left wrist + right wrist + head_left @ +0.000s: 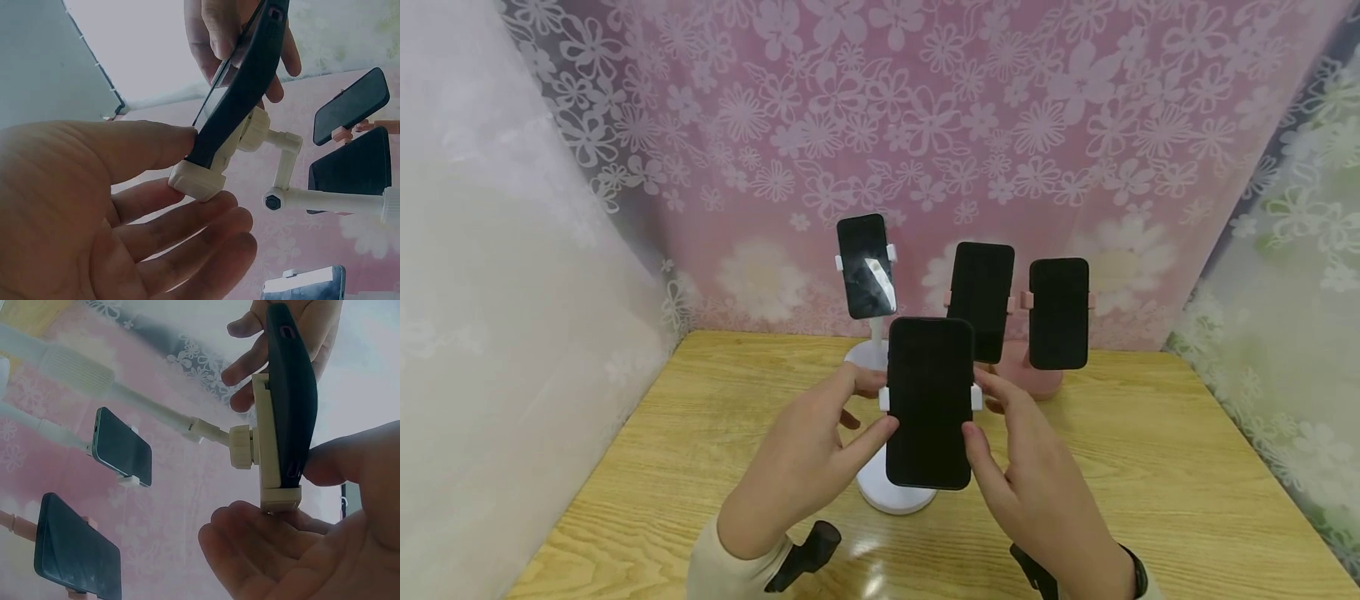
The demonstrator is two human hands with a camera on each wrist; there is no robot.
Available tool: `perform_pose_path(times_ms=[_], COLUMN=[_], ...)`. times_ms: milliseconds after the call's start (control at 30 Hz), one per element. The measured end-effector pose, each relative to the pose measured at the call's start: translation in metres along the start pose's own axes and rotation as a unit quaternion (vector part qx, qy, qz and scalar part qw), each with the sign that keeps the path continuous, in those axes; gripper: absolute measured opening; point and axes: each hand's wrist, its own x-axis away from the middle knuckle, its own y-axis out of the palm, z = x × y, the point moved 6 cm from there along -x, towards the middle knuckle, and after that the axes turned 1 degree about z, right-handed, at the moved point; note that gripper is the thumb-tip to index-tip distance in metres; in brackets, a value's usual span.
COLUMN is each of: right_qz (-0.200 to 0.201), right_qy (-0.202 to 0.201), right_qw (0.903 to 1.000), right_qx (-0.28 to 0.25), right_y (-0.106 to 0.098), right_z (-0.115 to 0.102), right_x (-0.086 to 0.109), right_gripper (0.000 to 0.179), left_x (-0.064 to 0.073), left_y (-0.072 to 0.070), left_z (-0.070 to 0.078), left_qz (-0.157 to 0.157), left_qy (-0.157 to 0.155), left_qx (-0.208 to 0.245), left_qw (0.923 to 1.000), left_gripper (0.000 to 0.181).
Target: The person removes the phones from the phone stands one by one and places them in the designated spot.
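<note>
A black smartphone [930, 404] sits upright in the white clamp [883, 398] of a phone stand, whose round white base [897, 496] shows below it. My left hand [801, 458] holds the phone's left side, thumb at the screen edge and fingers by the clamp jaw. On the opposite side my right hand [1037, 475] does likewise, its thumb against the lower right edge. In the right wrist view, a ribbed knob [240, 447] joins the back of the clamp to the arm. The left wrist view shows the jointed white arm [331, 199] behind the phone [247, 81].
Behind stands another phone [867, 267] on a white stand. To its right, two phones, one [981, 300] nearer the middle and one [1058, 312] farther right, sit in pink clamps above a pink base [1037, 379]. Floral curtains [925, 125] enclose the wooden table [737, 375].
</note>
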Motion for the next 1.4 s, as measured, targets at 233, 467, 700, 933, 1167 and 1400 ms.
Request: perform_pose_path(times_ms=[233, 467, 700, 933, 1167, 1400], right_qz=[-0.025, -0.039, -0.065, -0.062, -0.068, -0.088], right_qy=[0.001, 0.001, 0.023, 0.012, 0.013, 0.037], right_qw=[0.9997, 0.9992, 0.9976, 0.998, 0.9973, 0.9953], right_qx=[-0.001, -0.002, -0.008, 0.009, 0.024, 0.021], right_y=[0.0027, 0.0007, 0.0004, 0.0016, 0.0063, 0.0085], right_z=[0.0003, -0.0012, -0.0015, -0.0017, 0.0004, 0.0018], right_x=[-0.002, -0.0022, -0.0029, -0.0026, -0.001, -0.0005], right_gripper=[0.062, 0.058, 0.055, 0.056, 0.058, 0.059], left_x=[-0.0015, -0.0013, 0.0006, 0.0019, 0.0013, 0.0003], left_y=[-0.0009, -0.0003, -0.0012, -0.0033, -0.0012, 0.0018], left_z=[-0.0024, -0.0023, -0.0026, -0.0016, -0.0047, -0.0065], left_qz=[-0.015, -0.032, -0.025, -0.005, 0.0, -0.004], left_qy=[-0.01, -0.008, 0.005, 0.019, -0.011, -0.036], left_qx=[0.001, -0.011, -0.022, -0.033, -0.002, 0.021], left_qw=[0.9998, 0.9994, 0.9995, 0.9993, 0.9999, 0.9991], left_gripper=[0.048, 0.043, 0.041, 0.033, 0.036, 0.023])
